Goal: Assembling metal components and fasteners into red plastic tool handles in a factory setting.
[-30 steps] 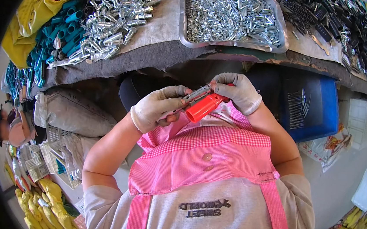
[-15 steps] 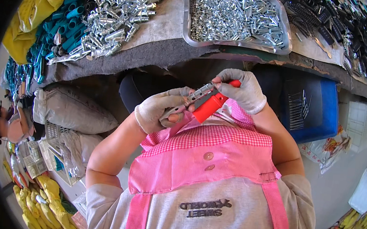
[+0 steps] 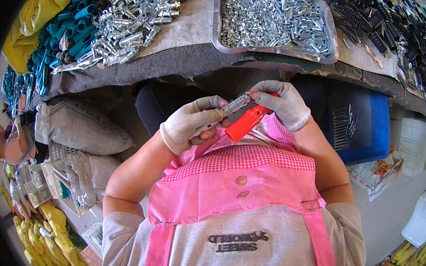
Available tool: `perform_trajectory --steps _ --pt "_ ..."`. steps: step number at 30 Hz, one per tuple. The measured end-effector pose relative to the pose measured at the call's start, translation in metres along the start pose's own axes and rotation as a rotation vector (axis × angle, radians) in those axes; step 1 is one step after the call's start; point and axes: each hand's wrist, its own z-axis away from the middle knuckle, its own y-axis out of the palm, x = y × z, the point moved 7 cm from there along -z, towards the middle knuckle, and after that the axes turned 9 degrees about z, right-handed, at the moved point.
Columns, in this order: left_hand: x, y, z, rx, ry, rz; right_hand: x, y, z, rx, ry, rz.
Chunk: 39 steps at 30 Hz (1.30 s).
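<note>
My left hand (image 3: 185, 125), in a white work glove with bare fingertips, is closed around a silvery metal shaft with slots (image 3: 237, 104). The shaft points up and to the right, above my lap. My right hand (image 3: 286, 106), gloved the same way, pinches the shaft's far end between thumb and finger. It also grips a red plastic sleeve (image 3: 244, 126), which hangs down toward the left, its wide end beside my left fingers. A bit of red shows above my right fingers too. The lower part of the shaft is hidden in my left hand.
Ahead on the workbench (image 3: 181, 37) lie a heap of metal fittings (image 3: 132, 17), teal sleeves (image 3: 71, 32), a metal tray (image 3: 215, 30) of small parts, and black springs (image 3: 354, 23). A blue bin (image 3: 377, 128) holding metal rods stands below right. A grey sack (image 3: 83, 125) sits left; a person (image 3: 17, 142) is beyond.
My left hand has shifted slightly right, and its fingers have changed their hold on the metal shaft. The red sleeve and my right hand stay almost in place.
</note>
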Motion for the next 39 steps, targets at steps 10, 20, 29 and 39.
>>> perform_trajectory --steps 10,20,29,39 --pt "-0.004 -0.002 0.002 -0.057 0.017 -0.130 0.025 -0.001 -0.002 -0.026 -0.105 0.474" --pt "-0.007 -0.006 0.003 -0.091 0.036 -0.099 0.032 -0.002 -0.003 0.094 -0.077 0.637" --pt "-0.021 0.001 0.016 -0.075 -0.075 -0.192 0.000 0.011 -0.005 0.065 -0.089 0.194" --pt "-0.041 0.012 0.031 -0.147 -0.015 -0.705 -0.028 0.027 -0.011 0.104 0.029 -0.069"
